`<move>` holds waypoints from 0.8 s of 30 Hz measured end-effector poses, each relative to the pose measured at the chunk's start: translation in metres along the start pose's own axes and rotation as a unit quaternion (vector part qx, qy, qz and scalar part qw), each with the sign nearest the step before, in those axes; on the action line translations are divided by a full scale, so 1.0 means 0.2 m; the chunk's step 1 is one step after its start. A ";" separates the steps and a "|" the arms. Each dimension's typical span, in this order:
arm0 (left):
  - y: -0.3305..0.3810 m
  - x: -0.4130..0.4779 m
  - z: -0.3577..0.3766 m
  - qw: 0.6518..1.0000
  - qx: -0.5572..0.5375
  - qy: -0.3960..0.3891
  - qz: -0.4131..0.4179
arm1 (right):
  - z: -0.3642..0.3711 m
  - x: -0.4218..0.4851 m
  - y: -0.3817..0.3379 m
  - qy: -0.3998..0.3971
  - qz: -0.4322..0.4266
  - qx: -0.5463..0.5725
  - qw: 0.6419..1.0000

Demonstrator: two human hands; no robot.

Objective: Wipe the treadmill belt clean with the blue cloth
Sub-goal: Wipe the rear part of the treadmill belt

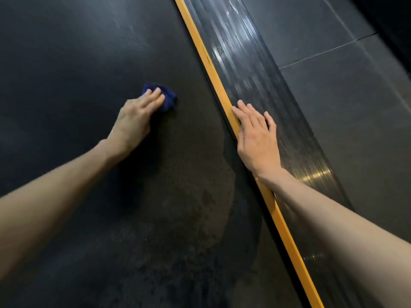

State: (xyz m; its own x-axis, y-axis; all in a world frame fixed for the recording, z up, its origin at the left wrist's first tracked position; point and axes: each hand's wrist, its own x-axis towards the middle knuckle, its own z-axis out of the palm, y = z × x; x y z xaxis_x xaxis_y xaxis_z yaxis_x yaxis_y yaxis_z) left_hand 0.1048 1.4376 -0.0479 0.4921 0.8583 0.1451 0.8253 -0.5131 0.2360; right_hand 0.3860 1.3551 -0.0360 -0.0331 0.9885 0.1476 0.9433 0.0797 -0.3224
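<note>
Left hand (135, 117): fingers straight, pressing the cloth flat.
Cloth (168, 97): blue, bunched, on the belt (66, 85).
Right hand (255, 134): released, flat across the yellow strip (200, 43) and side rail (244, 63).

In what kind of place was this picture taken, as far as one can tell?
Probably a gym or a home fitness room. A wide black treadmill belt lies on the left, a ribbed side rail with a yellow strip runs beside it, and large grey floor tiles lie beyond the rail.
</note>
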 end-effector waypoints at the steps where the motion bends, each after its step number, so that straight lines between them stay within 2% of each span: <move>1: 0.05 0.02 -0.03 0.999 -0.022 0.007 -0.046 | 0.00 0.00 0.00 0.002 0.000 -0.001 1.000; 2: 0.13 0.00 -0.03 0.998 -0.032 0.014 -0.043 | 0.00 0.00 0.00 0.004 0.001 -0.001 1.000; 4: 0.35 -0.18 0.00 0.994 -0.060 0.012 0.089 | 0.00 0.00 0.00 0.003 0.002 -0.002 1.000; 5: 0.48 -0.33 0.05 0.980 -0.070 -0.018 0.186 | 0.00 0.00 0.01 0.003 0.001 -0.001 1.000; 7: 0.64 -0.60 0.07 0.930 -0.099 -0.135 0.328 | 0.00 0.00 0.01 0.005 -0.001 0.000 1.000; 9: 0.60 -0.65 0.08 0.890 -0.096 -0.169 0.412 | 0.00 -0.01 0.01 0.003 0.000 -0.001 1.000; 10: 0.53 -0.60 0.08 0.883 -0.086 -0.171 0.428 | 0.00 -0.01 0.01 0.002 0.000 -0.003 1.000; 11: 0.46 -0.52 0.06 0.895 -0.090 -0.153 0.410 | 0.01 -0.01 0.01 -0.001 -0.002 -0.005 1.000; 12: 0.36 -0.43 0.05 0.922 -0.097 -0.127 0.353 | 0.01 -0.01 0.01 -0.002 -0.004 -0.007 1.000; 14: 0.12 -0.26 -0.01 0.976 -0.063 -0.056 0.202 | 0.01 -0.01 0.02 -0.001 -0.002 -0.010 1.000; 15: 0.00 -0.22 -0.04 0.992 -0.042 -0.030 0.115 | 0.01 -0.01 0.02 0.000 -0.002 -0.013 1.000; 17: -0.08 -0.18 -0.08 0.998 -0.020 0.001 -0.053 | 0.01 0.00 0.01 0.000 -0.002 -0.012 1.000; 18: -0.02 -0.16 -0.04 0.996 -0.027 0.012 -0.083 | 0.01 0.00 0.01 -0.001 -0.001 -0.009 1.000; 20: 0.29 -0.18 0.05 0.999 -0.004 -0.018 -0.033 | 0.01 0.00 0.01 -0.002 0.003 -0.006 1.000; 22: 0.62 -0.33 0.15 0.986 0.032 -0.126 0.104 | 0.00 0.00 0.01 -0.001 -0.001 -0.008 1.000; 23: 0.77 -0.45 0.17 0.970 -0.019 -0.177 0.165 | 0.00 0.00 0.01 0.000 -0.004 -0.007 1.000; 24: 0.85 -0.58 0.14 0.949 -0.036 -0.192 0.247 | 0.00 0.00 0.01 0.001 -0.003 -0.005 1.000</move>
State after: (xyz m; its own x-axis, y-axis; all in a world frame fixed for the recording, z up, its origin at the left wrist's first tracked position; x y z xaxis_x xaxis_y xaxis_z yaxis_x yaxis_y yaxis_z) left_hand 0.1951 1.2504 -0.0522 0.8900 0.4443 -0.1030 0.4538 -0.8400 0.2975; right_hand 0.3874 1.3545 -0.0374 -0.0386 0.9877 0.1514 0.9461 0.0849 -0.3124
